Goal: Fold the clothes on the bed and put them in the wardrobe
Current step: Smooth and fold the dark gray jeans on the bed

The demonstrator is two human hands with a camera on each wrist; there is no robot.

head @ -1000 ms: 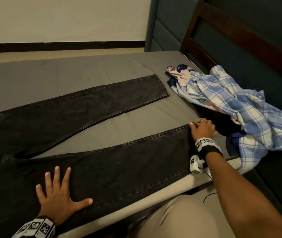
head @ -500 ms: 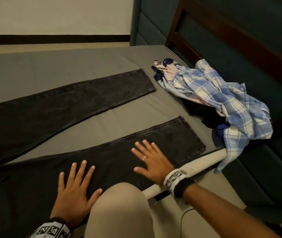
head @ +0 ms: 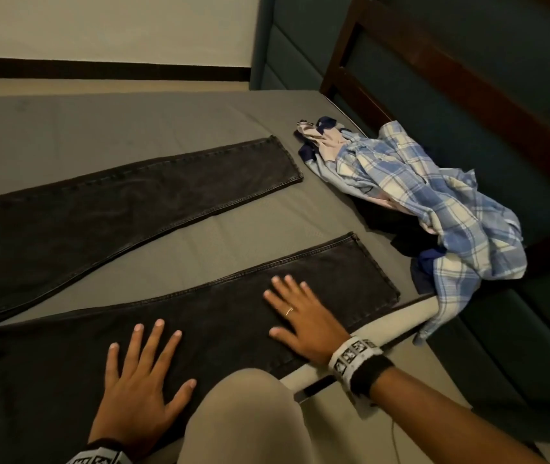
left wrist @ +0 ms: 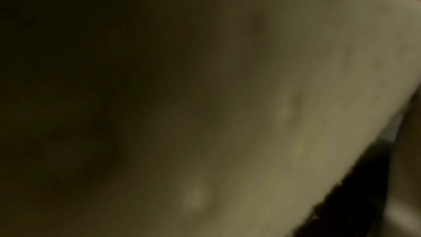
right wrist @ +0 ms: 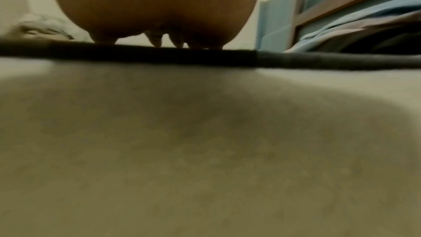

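While both wrist cameras gave me only blur, the head view showed my left hand [head: 140, 390] at about 7 o'clock, fingers spread wide and flat, gripping nothing, pressing the near leg of the black jeans [head: 116, 209]. At 5 o'clock my right hand [head: 303, 316] lay equally flat and splayed on that same leg, nearer its hem. Beyond them the far leg stretched toward 12 o'clock across the grey bed [head: 99, 128]. A crumpled blue plaid shirt [head: 434, 195] sat at 2 o'clock, against the bed's edge.
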